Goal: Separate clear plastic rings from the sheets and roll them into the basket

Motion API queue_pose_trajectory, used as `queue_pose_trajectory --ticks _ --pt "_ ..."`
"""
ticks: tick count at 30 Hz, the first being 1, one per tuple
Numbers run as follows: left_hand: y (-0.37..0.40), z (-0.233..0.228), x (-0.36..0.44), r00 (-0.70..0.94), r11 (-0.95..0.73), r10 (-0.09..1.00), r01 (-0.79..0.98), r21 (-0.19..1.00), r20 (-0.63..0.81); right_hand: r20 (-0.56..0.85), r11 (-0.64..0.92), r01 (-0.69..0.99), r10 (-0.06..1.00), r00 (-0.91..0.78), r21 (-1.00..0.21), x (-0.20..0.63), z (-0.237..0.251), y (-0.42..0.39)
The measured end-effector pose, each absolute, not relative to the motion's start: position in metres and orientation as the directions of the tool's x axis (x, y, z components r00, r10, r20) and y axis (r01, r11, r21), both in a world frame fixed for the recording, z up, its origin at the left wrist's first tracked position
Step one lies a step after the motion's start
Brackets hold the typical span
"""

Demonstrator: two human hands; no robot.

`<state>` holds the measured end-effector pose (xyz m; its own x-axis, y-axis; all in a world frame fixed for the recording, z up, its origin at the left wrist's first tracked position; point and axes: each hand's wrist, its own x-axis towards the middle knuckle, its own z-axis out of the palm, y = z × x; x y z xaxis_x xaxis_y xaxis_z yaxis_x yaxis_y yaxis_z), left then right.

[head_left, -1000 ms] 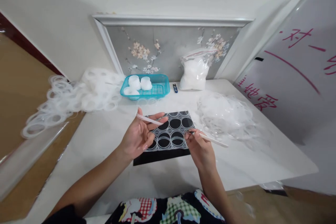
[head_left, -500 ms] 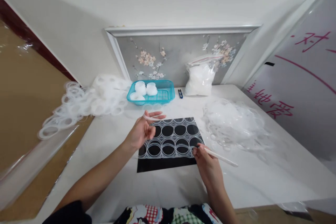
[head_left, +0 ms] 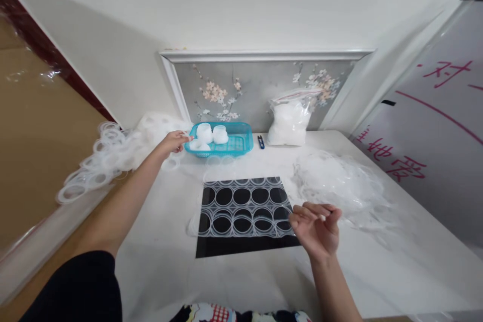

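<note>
My left hand (head_left: 175,142) is at the left end of the blue plastic basket (head_left: 247,148), closed in a pinch; a thin edge of a translucent plastic piece shows at its fingertips. White stacks of round pieces (head_left: 204,133) sit in the basket. By the right edge of the black board (head_left: 226,249), my right hand (head_left: 317,226) is raised with curled fingers. A small dark tip shows at those fingers, but what they hold is mostly hidden. On the board lies a clear plastic sheet (head_left: 233,204) with rows of round outlines.
A heap of translucent rings (head_left: 101,161) spreads along the table's left side. Crumpled clear plastic scraps (head_left: 339,181) lie on the right. Behind stand a filled zip bag (head_left: 289,121) and small blue thread snips (head_left: 260,142). A whiteboard (head_left: 426,110) leans at right.
My left hand has moved from above the board back and left to the basket. My right hand has turned and shifted slightly right; the white-handled stick seen in it before no longer shows.
</note>
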<state>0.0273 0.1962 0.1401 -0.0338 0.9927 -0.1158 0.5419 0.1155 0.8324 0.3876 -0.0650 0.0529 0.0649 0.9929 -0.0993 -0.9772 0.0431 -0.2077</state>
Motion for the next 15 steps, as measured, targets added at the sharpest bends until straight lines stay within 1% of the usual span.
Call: queue_pose_trajectory --ticks 3,6,10,15 --pt "0.211 0.144 0.029 0.003 0.130 0.985 0.646 0.752 -0.173 -0.044 0.060 -0.972 0.996 0.071 -0.226 0.389 0.068 -0.052" --pt "0.223 0.143 0.034 0.016 0.135 0.976 0.743 0.655 -0.219 -0.025 0.046 -0.974 0.998 0.052 -0.220 0.390 0.075 -0.041" --pt "0.235 0.135 0.041 -0.001 0.144 0.968 0.823 0.550 -0.251 -0.037 0.017 -0.976 0.999 0.026 -0.219 0.392 0.070 -0.035" --pt "0.243 0.127 0.044 -0.021 0.136 0.969 0.877 0.461 -0.246 -0.082 -0.010 -0.982 0.997 0.005 -0.186 0.395 0.055 -0.038"
